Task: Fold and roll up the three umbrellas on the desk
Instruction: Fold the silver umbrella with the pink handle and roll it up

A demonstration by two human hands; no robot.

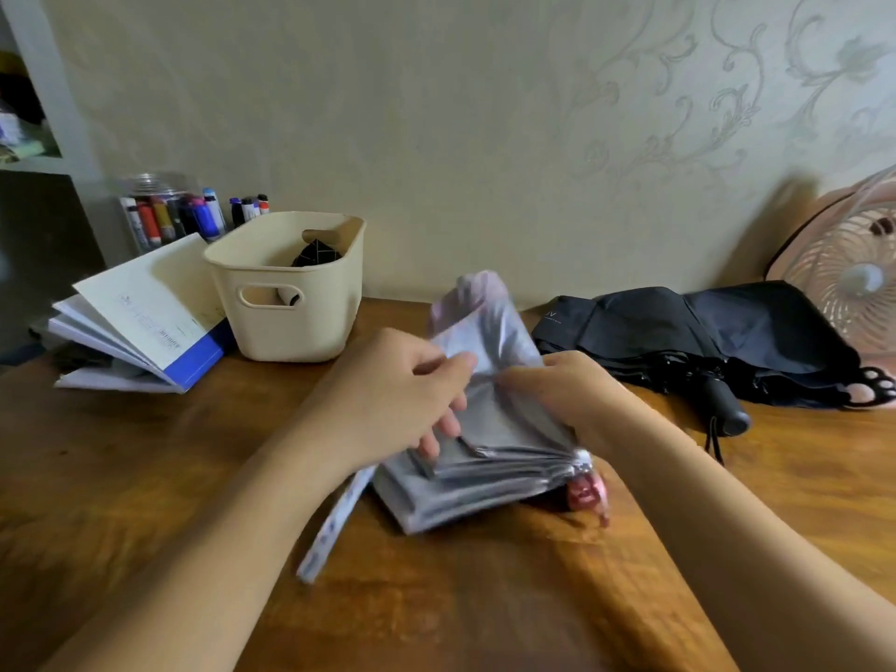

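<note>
A collapsed umbrella [489, 458] with a silver lining and pale pink outside lies on the wooden desk [145, 477] in the middle. Its pink handle [586, 494] points right and its closing strap [334, 521] trails toward me on the left. My left hand [407, 395] pinches a fabric panel between thumb and fingers. My right hand [567, 385] grips the bunched canopy from the right. A black umbrella [693, 341] lies unrolled at the back right, its black handle [727, 409] pointing toward me. A third umbrella [315, 254], dark and rolled, stands in the cream basket [291, 327].
The cream basket stands at the back centre-left. An open stack of booklets [140, 322] lies left of it, with a jar of markers [165, 211] behind. A pink fan [853, 264] stands at the far right against the wall.
</note>
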